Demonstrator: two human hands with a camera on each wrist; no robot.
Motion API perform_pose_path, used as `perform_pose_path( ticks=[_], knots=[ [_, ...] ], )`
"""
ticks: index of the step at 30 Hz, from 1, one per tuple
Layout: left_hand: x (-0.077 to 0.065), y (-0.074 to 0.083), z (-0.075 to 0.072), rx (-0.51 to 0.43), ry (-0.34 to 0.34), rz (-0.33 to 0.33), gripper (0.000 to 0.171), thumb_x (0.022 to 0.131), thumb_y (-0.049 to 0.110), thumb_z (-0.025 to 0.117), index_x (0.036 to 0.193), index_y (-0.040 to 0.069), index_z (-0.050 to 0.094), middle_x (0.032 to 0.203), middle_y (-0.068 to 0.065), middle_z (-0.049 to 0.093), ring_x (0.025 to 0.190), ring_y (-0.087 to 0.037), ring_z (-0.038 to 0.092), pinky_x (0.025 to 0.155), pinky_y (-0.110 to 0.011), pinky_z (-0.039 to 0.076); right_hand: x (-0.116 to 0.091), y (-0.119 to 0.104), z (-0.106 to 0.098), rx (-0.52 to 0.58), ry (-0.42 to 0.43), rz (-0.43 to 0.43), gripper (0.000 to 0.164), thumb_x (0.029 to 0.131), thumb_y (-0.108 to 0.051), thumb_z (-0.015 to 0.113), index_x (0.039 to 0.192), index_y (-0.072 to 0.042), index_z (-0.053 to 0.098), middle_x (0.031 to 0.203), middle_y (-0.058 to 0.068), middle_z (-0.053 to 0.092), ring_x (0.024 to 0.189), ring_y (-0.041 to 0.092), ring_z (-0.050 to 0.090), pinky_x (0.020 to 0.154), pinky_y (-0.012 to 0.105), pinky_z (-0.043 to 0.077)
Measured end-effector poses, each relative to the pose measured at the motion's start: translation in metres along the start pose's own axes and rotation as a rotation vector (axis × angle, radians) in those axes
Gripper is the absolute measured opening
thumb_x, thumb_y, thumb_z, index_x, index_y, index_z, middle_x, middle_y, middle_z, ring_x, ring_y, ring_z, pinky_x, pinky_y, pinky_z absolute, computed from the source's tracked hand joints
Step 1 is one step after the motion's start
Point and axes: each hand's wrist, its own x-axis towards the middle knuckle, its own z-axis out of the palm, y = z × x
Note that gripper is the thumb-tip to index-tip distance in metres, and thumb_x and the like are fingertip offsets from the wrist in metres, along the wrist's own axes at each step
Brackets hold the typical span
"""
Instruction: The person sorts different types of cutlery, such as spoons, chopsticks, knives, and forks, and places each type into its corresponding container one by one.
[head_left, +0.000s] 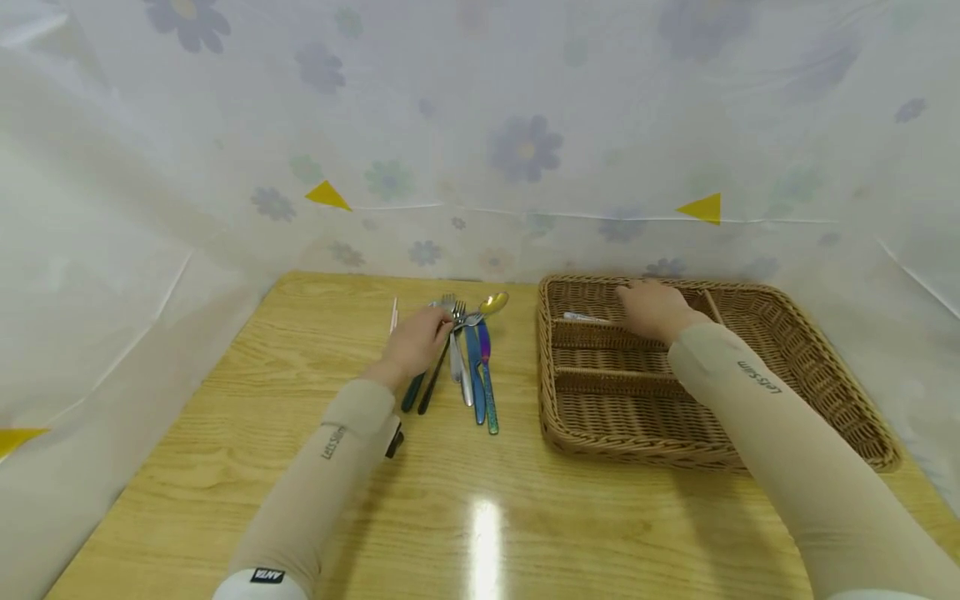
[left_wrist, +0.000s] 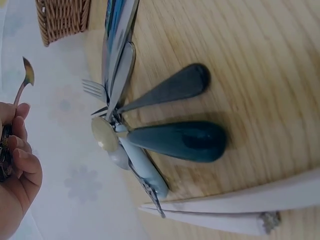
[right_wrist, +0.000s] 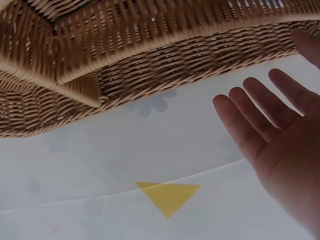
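My left hand point(head_left: 416, 340) is above a spread of cutlery at the table's middle. Its curled fingers hold a spoon point(left_wrist: 28, 72) with a golden bowl and a dark patterned handle. Beneath and beside that hand lie forks point(head_left: 448, 300), a blue knife point(head_left: 474, 367), a rainbow-coloured knife point(head_left: 487, 375), a dark green handle point(left_wrist: 180, 141) and a black handle point(left_wrist: 172, 90). My right hand point(head_left: 654, 310) hovers over the back compartment of the wicker basket point(head_left: 551, 417). In the right wrist view its fingers point(right_wrist: 240, 120) extend loosely, holding nothing. A white-handled utensil point(head_left: 585, 317) lies in that compartment.
Wicker dividers point(head_left: 615, 372) split the basket's left part into three compartments, with a long one on the right. White tapered sticks point(left_wrist: 240, 197) lie left of the cutlery. A flowered sheet point(head_left: 465, 125) hangs behind the wooden table point(head_left: 525, 517).
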Motion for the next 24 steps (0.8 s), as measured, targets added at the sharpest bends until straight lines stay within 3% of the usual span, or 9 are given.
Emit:
perform_pose_path(
  ticks=[7,12,16,20,24],
  knots=[
    [-0.001,0.016,-0.002,0.001,-0.05,0.039,0.025,0.1,0.022,0.044,0.111,0.007,0.06,0.105,-0.008,0.062,0.087,-0.019,0.058,0.075,-0.035,0.05,0.007,-0.014,0.002,0.02,0.027,-0.053,0.066,0.089,-0.03,0.063,0.138,0.003,0.035,0.142,0.029,0.036,0.13,0.048,0.033,0.099,0.058,0.037],
    [-0.002,0.029,-0.001,0.022,-0.043,0.095,0.027,0.099,0.024,0.044,0.111,0.007,0.062,0.103,-0.006,0.063,0.089,-0.018,0.059,0.076,-0.033,0.051,0.005,-0.032,-0.004,0.069,0.04,-0.126,0.076,0.086,-0.036,0.065,0.143,0.0,0.029,0.145,0.027,0.031,0.132,0.048,0.03,0.099,0.059,0.036],
    [-0.002,0.04,0.003,0.025,-0.043,0.156,0.025,0.099,0.024,0.045,0.108,0.008,0.062,0.097,-0.004,0.063,0.081,-0.015,0.058,0.071,-0.03,0.05,0.004,-0.049,-0.007,0.093,0.048,-0.195,0.083,0.085,-0.041,0.066,0.147,-0.005,0.023,0.147,0.023,0.03,0.133,0.046,0.029,0.099,0.058,0.037],
    [-0.002,0.051,0.006,0.045,-0.048,0.227,0.024,0.099,0.023,0.046,0.108,0.009,0.062,0.093,-0.003,0.062,0.074,-0.012,0.057,0.065,-0.027,0.048,0.005,-0.065,-0.007,0.079,0.07,-0.26,0.081,0.084,-0.043,0.066,0.145,-0.006,0.028,0.143,0.019,0.036,0.13,0.041,0.037,0.095,0.053,0.043],
    [-0.004,0.061,0.005,0.097,-0.042,0.276,0.025,0.099,0.026,0.045,0.109,0.011,0.063,0.098,-0.002,0.062,0.078,-0.012,0.059,0.066,-0.026,0.049,0.005,-0.075,-0.005,0.061,0.083,-0.305,0.071,0.086,-0.04,0.064,0.141,-0.006,0.036,0.135,0.017,0.045,0.118,0.035,0.049,0.087,0.045,0.049]
  ],
)
